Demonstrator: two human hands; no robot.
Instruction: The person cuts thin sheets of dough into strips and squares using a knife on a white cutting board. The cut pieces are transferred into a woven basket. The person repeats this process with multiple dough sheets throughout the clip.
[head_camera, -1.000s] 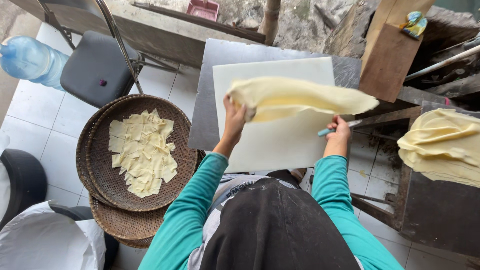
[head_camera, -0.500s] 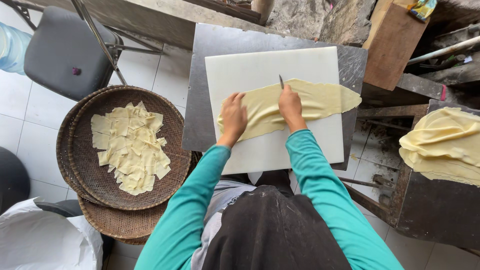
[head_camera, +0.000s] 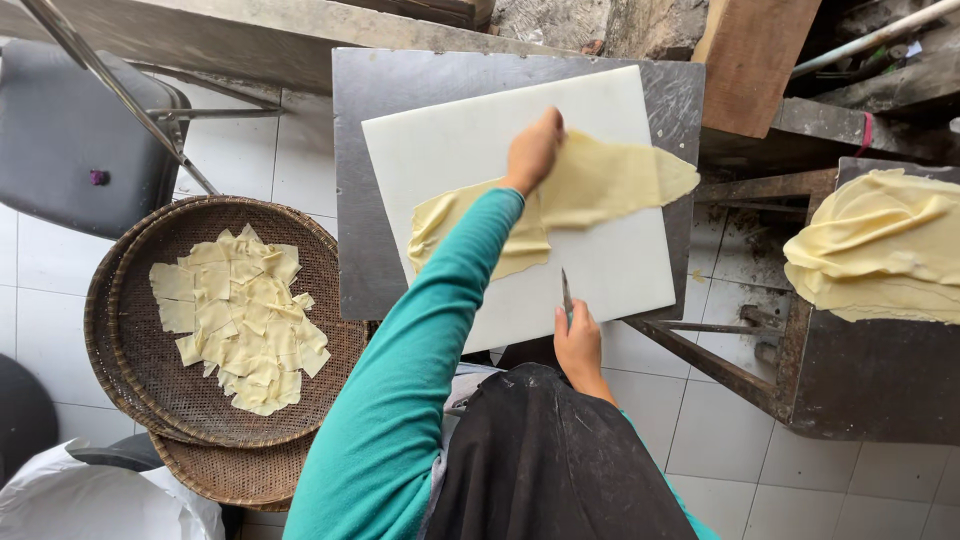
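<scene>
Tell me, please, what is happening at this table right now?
A person in a teal sleeve is working a thin sheet of yellow dough on a white cutting board. The left hand presses on the sheet near its middle, while the right hand holds a small knife at the board's near edge, blade off the dough. Cut dough squares lie in a woven tray to the left, and a stack of uncut sheets waits on the right.

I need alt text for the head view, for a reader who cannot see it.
A left hand presses a thin yellow dough sheet on a white cutting board, while the right hand holds a small knife at the board's near edge. A woven basket of cut dough pieces sits to the left.
</scene>
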